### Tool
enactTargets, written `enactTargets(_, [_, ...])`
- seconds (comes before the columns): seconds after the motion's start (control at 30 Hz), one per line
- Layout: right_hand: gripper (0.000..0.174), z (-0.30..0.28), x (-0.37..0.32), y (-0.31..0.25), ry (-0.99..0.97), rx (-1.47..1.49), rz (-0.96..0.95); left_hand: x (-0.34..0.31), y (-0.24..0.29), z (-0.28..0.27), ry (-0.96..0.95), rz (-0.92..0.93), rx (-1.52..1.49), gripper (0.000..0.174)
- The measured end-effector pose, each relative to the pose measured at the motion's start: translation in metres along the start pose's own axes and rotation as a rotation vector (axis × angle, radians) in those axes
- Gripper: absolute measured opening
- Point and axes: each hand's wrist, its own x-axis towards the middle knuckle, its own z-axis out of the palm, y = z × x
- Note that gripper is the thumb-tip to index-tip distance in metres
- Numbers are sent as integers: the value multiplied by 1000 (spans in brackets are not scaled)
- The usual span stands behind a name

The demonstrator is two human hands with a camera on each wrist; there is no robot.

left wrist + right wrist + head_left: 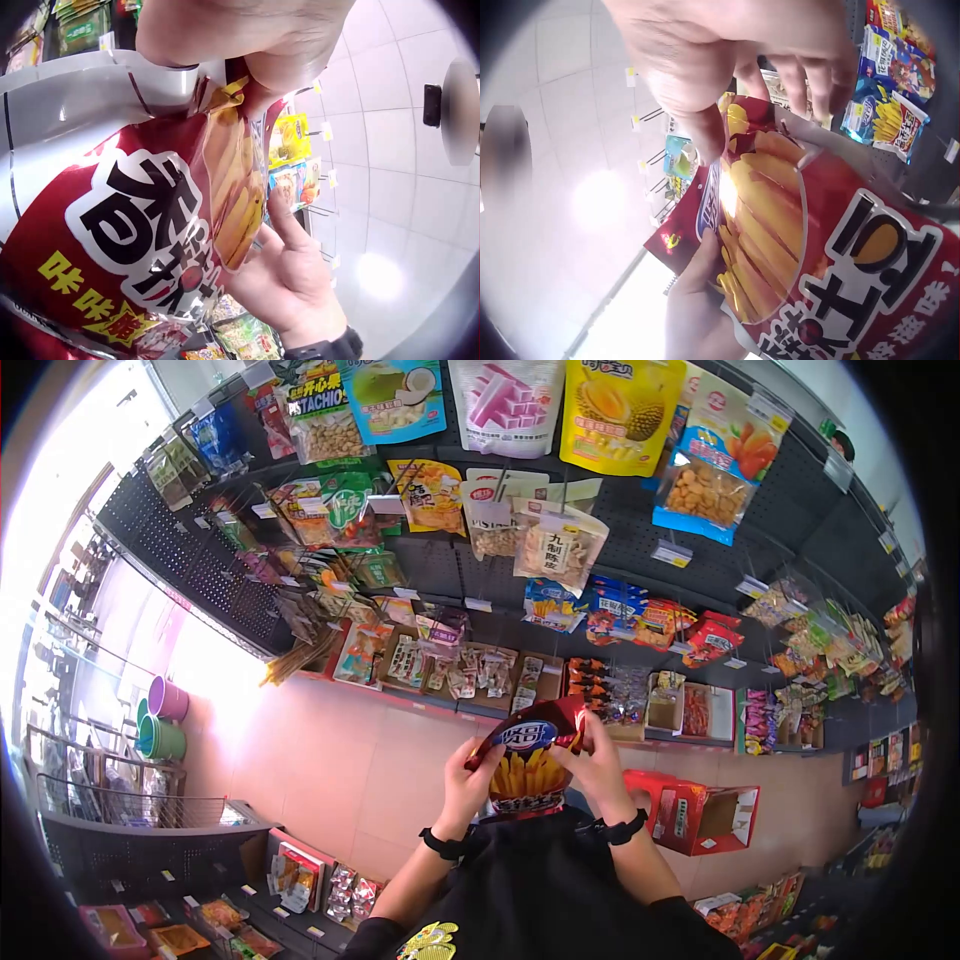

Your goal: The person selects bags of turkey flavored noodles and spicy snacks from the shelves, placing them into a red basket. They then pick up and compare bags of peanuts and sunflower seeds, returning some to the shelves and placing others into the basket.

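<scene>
A red snack bag point(528, 772) printed with fries stands upright in front of my chest. My left hand point(464, 785) grips its left side, thumb on the printed front. My right hand point(600, 768) pinches the upper right side. In the left wrist view, my left fingers point(289, 79) hold the bag's edge, and the red front point(52, 217) bulges below them. The right wrist view has my right thumb point(705, 135) pressed on the bag point(772, 217) by the fries picture. The bag's back is mostly hidden.
A dark pegboard rack point(600, 520) with hanging snack bags rises ahead, with boxes of small packets point(470, 672) along its bottom. An opened red carton point(690, 815) lies on the floor to my right. Plastic buckets point(163, 735) stand at left; low shelves point(170, 850) are behind them.
</scene>
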Motion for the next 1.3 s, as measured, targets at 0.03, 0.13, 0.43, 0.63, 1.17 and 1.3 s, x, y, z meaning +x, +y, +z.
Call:
enactTargets(0.03, [60, 3, 5, 10, -76, 93, 87, 8, -1, -1, 0, -16, 4, 12])
enactTargets(0.13, [45, 10, 29, 19, -135, 133, 134, 34, 4, -3, -14, -48, 28, 15])
enactTargets(0.43, [22, 16, 115, 44, -130, 457, 297, 125, 6, 2, -157, -56, -84, 28])
enactTargets(0.63, [25, 3, 145, 48, -51, 573, 344, 171, -11, 3, -270, -78, -284, 44])
enactTargets(1.17, [19, 58, 159, 6, 216, 309, 287, 286, 2, -53, -539, -179, 8, 44])
enactTargets(1.3, [25, 79, 152, 13, 242, 168, 316, 306, -6, -69, -603, -329, -173, 43])
